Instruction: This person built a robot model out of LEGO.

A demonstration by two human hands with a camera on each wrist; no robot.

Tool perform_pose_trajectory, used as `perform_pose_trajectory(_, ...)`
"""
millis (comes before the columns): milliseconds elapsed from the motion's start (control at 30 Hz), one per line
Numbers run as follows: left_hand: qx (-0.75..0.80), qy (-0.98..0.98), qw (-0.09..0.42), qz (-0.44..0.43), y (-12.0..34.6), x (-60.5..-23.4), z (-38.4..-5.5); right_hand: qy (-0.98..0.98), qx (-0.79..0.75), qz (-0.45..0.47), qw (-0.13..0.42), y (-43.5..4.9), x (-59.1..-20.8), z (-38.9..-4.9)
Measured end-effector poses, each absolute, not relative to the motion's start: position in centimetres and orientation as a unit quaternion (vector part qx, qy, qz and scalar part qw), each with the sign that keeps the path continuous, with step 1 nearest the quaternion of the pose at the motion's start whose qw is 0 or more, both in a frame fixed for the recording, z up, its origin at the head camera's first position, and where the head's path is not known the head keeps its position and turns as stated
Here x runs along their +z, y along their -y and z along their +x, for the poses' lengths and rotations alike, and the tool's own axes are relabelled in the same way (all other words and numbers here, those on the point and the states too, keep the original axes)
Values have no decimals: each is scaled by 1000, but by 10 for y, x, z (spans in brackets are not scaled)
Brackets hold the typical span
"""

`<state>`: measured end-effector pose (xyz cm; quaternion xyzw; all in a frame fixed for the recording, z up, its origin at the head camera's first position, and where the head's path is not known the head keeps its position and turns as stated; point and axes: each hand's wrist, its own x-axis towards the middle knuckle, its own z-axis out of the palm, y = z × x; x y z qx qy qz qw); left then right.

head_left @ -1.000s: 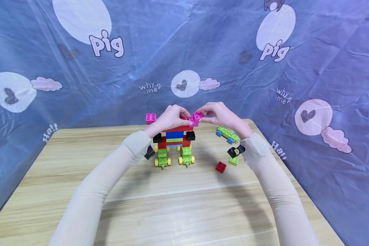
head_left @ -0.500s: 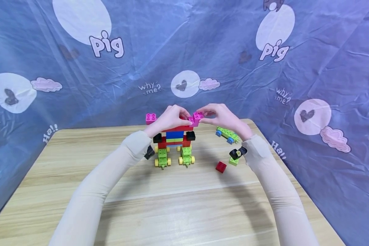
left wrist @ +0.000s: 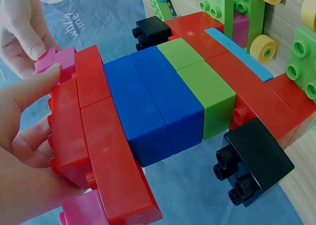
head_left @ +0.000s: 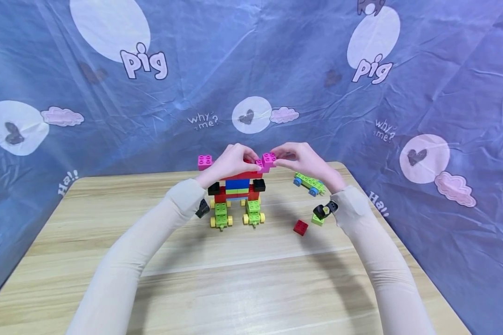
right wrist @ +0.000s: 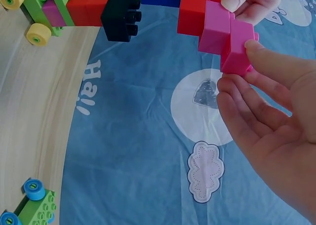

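Note:
A figure of toy building bricks stands on two green wheeled bases, with blue bricks in its middle and red bricks across its top. At its upper right end sit two pink bricks, stepped one above the other. My left hand pinches the lower pink brick by the red top, thumb on its near side. My right hand pinches the outer, higher pink brick between thumb and fingers. Another pink brick sits at the left end, and black bricks jut from both sides.
Right of the figure lie a red brick and a green brick, partly behind the right wrist camera. Farther back is a green wheeled base with blue wheels. A patterned blue cloth hangs behind the wooden table.
Both hands keep their places on the pink bricks. The right hand and wrist have shifted very slightly downward; the figure and loose bricks look the same.

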<state>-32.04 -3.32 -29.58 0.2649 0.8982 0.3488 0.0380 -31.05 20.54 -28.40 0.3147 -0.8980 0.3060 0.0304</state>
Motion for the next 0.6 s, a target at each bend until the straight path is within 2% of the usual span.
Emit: perform_pose_trajectory(600,330,-905,36,267,32,-295,-323,897,306,317,43,-206,-288,-314)
